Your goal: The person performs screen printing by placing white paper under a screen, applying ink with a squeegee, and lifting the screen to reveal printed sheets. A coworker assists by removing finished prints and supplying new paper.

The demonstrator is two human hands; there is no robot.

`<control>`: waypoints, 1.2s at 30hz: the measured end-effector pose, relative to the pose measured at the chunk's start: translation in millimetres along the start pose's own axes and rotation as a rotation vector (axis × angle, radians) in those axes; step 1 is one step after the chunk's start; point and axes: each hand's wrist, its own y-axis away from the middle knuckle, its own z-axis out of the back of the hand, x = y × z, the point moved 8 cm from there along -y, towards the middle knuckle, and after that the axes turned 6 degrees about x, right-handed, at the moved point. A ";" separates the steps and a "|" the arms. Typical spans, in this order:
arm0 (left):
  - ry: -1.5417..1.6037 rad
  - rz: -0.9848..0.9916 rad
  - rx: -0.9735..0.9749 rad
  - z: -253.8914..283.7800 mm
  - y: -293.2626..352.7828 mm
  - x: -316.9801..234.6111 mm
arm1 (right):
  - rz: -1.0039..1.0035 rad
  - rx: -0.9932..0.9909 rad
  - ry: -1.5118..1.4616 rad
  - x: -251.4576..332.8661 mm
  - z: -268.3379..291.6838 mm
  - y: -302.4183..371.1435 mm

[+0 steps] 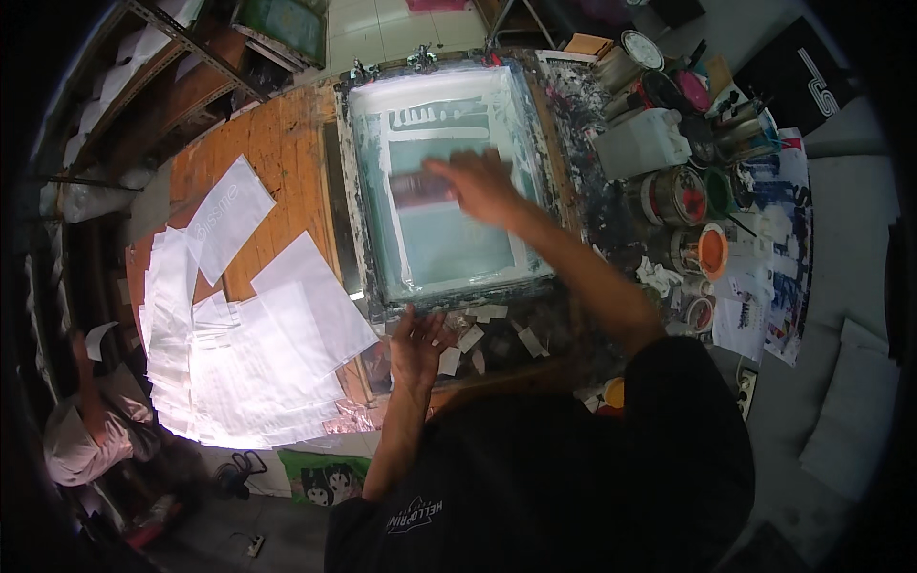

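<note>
A screen-printing frame lies on the table before me, its pale green mesh streaked with white ink. Over the middle of the mesh, my right hand is closed round a squeegee with a brownish-red body; both are smeared by motion. At the frame's near edge, my left hand has its fingers spread and stretched toward the rim, with nothing held in them. Whether its fingertips touch the frame I cannot tell. Metal hinge clamps hold the frame's far side.
White printed sheets lie overlapping on the wooden table at left. Ink cans, an open orange pot and a whitish jerrycan crowd the right side. Paper scraps lie below the frame. Another person is at far left.
</note>
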 end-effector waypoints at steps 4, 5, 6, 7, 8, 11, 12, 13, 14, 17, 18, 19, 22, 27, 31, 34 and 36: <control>-0.004 -0.003 0.075 -24.6 16.9 -10.6 | 0.162 -0.268 -0.004 61.2 5.2 104.3; 0.014 0.000 0.162 -28.4 19.3 -15.8 | 0.141 -0.281 0.075 75.2 13.8 116.5; 0.033 0.004 0.247 -36.3 24.8 -19.5 | 0.119 -0.291 0.152 88.3 23.0 127.1; 0.050 -0.039 0.306 -44.8 30.3 -26.5 | 0.097 -0.300 0.229 97.4 34.7 131.9; 0.066 -0.081 0.365 -63.1 41.6 -38.4 | 0.102 -0.363 0.257 107.6 52.6 134.7; 0.078 -0.186 0.607 -110.0 61.7 -72.1 | 0.152 -0.487 0.201 119.1 110.6 125.2; 0.056 -0.244 0.682 -130.4 66.7 -87.5 | 0.163 -0.503 0.220 118.7 129.0 115.5; 0.031 -0.304 0.757 -149.8 66.9 -102.1 | 0.174 -0.522 0.238 116.0 149.1 103.1; -0.003 -0.369 0.812 -164.5 60.2 -117.1 | 0.192 -0.560 0.245 114.5 170.9 90.7; -0.144 -0.695 0.495 -194.1 6.9 -165.0 | 0.184 -0.531 0.207 111.6 219.4 51.8; -0.433 -0.805 0.322 -192.6 -24.4 -179.2 | 0.171 -0.495 0.186 111.0 232.2 40.8; -0.719 -0.905 0.136 -179.3 -63.9 -193.5 | 0.191 -0.484 0.186 113.3 244.2 32.4; -1.328 -1.189 -0.051 -156.7 -154.2 -200.1 | 0.143 -0.294 0.055 108.8 272.7 8.7; -1.550 -1.479 -0.040 -177.5 -159.8 -170.8 | 0.098 -0.066 -0.019 108.7 292.6 -0.7; -1.266 -1.167 -0.022 -141.7 -149.9 -191.5 | -0.018 -0.020 -0.109 102.0 295.9 -10.9; -1.247 -1.372 -0.347 -21.3 -93.4 -293.9 | 0.060 -0.227 -0.034 110.0 286.7 -33.5; -1.090 -1.260 -0.482 61.6 -52.0 -348.3 | 0.056 -0.334 -0.013 115.2 302.1 -18.0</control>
